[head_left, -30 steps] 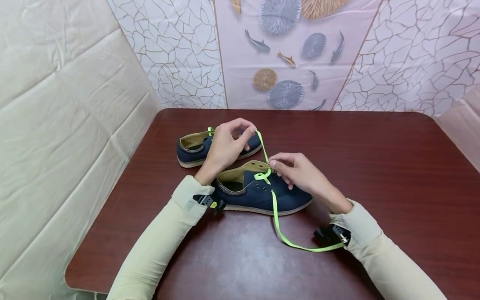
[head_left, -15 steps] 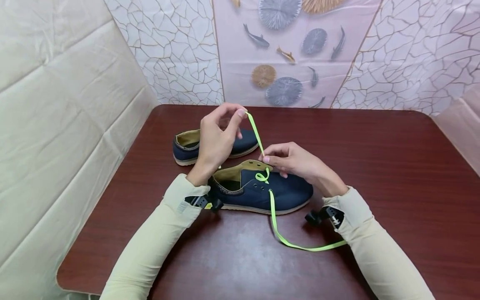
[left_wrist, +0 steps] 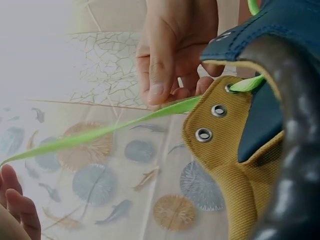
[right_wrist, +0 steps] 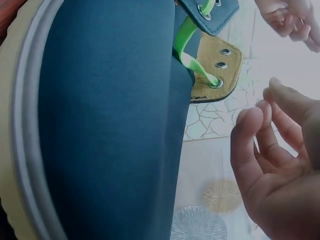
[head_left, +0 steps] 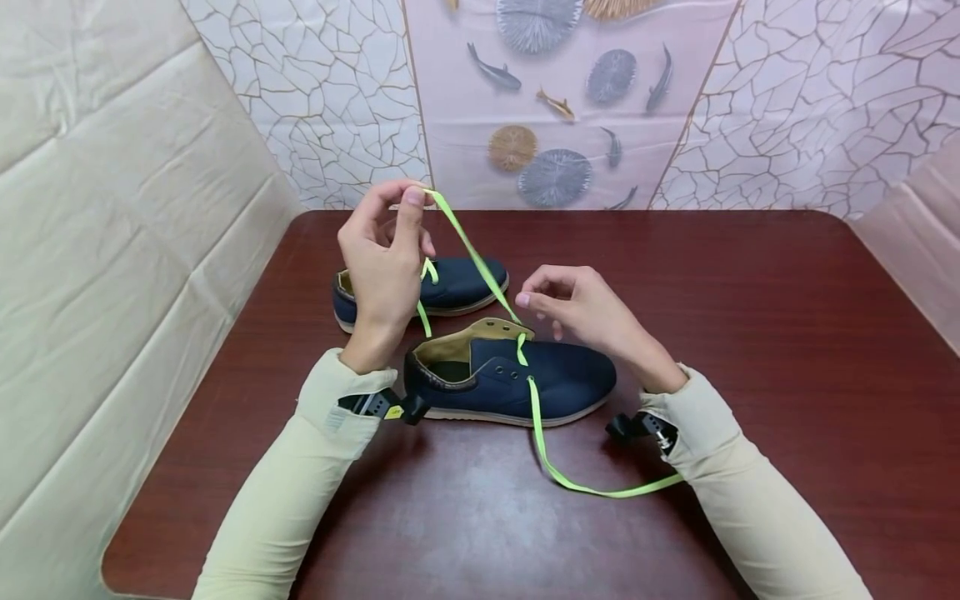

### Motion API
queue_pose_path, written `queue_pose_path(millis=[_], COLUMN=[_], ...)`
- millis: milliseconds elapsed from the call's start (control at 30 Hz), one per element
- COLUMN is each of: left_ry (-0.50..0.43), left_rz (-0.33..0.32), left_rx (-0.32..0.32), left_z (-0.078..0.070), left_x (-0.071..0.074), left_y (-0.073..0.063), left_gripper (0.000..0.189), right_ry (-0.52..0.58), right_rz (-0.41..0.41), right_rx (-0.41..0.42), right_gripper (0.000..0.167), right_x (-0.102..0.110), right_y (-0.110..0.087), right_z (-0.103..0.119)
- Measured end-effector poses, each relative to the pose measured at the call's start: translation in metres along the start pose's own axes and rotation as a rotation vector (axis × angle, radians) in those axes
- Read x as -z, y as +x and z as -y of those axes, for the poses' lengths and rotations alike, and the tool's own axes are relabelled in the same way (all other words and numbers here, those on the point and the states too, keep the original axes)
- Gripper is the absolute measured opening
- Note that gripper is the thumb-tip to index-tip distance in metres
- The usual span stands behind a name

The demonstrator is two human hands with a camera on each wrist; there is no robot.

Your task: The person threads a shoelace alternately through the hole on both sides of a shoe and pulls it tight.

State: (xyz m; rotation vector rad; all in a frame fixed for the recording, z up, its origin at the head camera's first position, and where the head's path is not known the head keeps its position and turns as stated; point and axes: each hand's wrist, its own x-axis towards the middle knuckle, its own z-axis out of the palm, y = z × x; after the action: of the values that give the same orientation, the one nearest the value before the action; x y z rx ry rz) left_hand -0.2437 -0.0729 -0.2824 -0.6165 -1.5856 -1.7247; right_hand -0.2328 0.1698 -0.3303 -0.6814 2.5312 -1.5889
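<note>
Head view: dark red table (head_left: 787, 333) fills the lower half; near navy shoe (head_left: 573, 379) at frame centre, toe right, far navy shoe (head_left: 468, 283) behind it, partly covered by the left hand (head_left: 384, 267). That hand is up left of centre, thumb and finger pinching the lime lace; left wrist cam crops the pinch at its left edge, so only head shows it. Right hand (head_left: 585, 304), right of centre above the toe: fingers loosely bent, nothing in them; right wrist cam, lower right, shows the gap head hides. Lime lace (left_wrist: 145, 116) slopes from the pinch to the near shoe's tan flap (left_wrist: 231, 135). Left wrist cam shows it threaded through one eyelet there, other two eyelets (left_wrist: 219, 110) unlaced.
</note>
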Motion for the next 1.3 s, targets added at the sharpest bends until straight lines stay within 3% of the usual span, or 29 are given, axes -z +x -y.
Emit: queue_pose_path(millis=[333, 600, 700, 833, 933, 1033, 1167, 1233, 1300], left_ry=[-0.03, -0.049, -0.052, -0.033, 0.039, 0.17, 0.538, 0.743, 0.834], left_rz=[-0.05, 0.021, 0.046, 0.097, 0.188, 0.328, 0.619, 0.784, 0.918], left_rx=[0.013, 0.032, 0.04, 0.092, 0.189, 0.325, 0.504, 0.526, 0.503], left_z=[-0.002, 0.0, 0.001, 0.003, 0.006, 0.011, 0.012, 0.011, 0.012], left_x=[0.002, 0.001, 0.002, 0.003, 0.004, 0.004, 0.001, -0.002, -0.008], left_y=[0.003, 0.002, 0.001, 0.001, 0.0, -0.001, -0.006, -0.011, -0.016], left_gripper=[0.012, 0.012, 0.012, 0.015, 0.017, 0.018, 0.029, 0.033, 0.034], right_ry=[-0.132, 0.009, 0.055, 0.096, 0.07, 0.049, 0.145, 0.241, 0.358], right_rz=[0.125, 0.255, 0.236, 0.139, 0.077, 0.027, -0.028, -0.033, -0.019], right_rx=[-0.003, -0.046, -0.045, -0.052, -0.064, -0.094, -0.151, -0.192, -0.238], right_gripper=[0.017, 0.018, 0.015, 0.015, 0.017, 0.017, 0.014, 0.016, 0.016], right_x=[-0.003, 0.001, 0.001, 0.001, -0.001, -0.004, -0.007, -0.008, -0.008], right_y=[0.001, 0.005, 0.006, 0.007, 0.006, 0.004, 0.004, 0.004, 0.005], right_z=[-0.003, -0.015, -0.02, -0.021, -0.017, -0.012, -0.006, -0.005, -0.005])
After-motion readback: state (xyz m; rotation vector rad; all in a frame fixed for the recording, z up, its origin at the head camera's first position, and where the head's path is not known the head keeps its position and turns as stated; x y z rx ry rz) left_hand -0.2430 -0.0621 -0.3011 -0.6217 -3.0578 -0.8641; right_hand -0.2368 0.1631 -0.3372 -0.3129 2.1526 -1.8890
